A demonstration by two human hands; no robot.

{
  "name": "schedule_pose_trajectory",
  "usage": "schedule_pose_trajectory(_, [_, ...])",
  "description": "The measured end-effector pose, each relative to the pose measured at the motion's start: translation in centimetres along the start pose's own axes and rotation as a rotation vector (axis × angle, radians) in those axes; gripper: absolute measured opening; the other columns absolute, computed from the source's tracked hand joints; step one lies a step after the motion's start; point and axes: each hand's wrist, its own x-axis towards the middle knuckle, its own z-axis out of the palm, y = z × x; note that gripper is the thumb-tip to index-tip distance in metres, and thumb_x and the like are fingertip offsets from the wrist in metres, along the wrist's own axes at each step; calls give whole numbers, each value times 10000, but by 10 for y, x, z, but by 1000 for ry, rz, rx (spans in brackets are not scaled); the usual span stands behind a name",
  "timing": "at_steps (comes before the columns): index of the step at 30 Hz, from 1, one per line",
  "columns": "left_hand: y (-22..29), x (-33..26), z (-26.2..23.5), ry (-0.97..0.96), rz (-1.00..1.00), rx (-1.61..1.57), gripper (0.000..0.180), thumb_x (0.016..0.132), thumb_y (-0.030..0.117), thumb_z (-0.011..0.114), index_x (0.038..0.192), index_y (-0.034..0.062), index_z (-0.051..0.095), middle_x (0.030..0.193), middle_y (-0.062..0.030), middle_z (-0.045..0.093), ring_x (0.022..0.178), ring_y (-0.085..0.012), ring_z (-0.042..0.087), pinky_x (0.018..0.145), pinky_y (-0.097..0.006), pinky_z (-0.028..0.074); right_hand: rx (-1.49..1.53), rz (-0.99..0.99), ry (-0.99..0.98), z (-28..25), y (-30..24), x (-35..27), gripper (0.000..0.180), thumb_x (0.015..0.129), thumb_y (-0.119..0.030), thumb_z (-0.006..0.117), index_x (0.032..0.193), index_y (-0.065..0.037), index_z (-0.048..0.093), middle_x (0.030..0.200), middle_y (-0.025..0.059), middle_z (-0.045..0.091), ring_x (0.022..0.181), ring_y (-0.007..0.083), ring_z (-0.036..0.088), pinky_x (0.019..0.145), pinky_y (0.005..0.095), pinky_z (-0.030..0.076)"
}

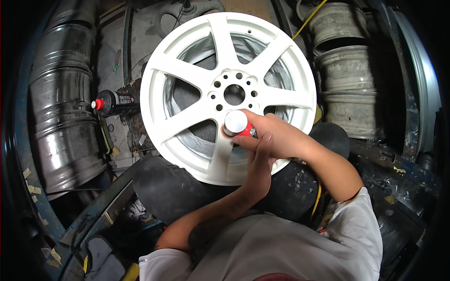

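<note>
A large white multi-spoke wheel rim (286, 97) lies face up across my knees, with a ring of bolt holes around its open centre. Over the lower spoke, just below the hub, is a small hand-held power tool (236, 122) with a round silver top and a red body. My right hand (276, 133) is closed around it from the right side. Closely under it, my left hand (260, 161) comes up from below and grips the tool's lower part, its fingers partly hidden. The tool's working end is out of sight against the spoke.
A dark bottle (115, 103) with a red cap lies left of the rim. Stacked metal wheels stand at the left (65, 107) and right (347, 70). A yellow cord (309, 18) runs at the upper right. A blue-grey metal frame (72, 232) edges the lower left.
</note>
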Motion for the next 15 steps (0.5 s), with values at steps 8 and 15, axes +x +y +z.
schedule_pose_trajectory(8, [-8,4,-7,62,-70,5,601,1128,404,443,1572,15,328,1568,-130,441,1483,-222,442,1219,-454,363,46,-51,46,0,8,-1,488,949,-325,719,1368,-102,605,1104,194,760,1001,406,734,901,430,561])
schedule_pose_trajectory(15, [-29,-10,-22,79,38,280,553,1111,378,480,1545,49,387,1533,-99,465,1429,-206,481,1201,-404,369,45,-174,145,12,31,0,565,942,-263,768,1457,-147,567,969,148,784,865,341,775,790,402,585])
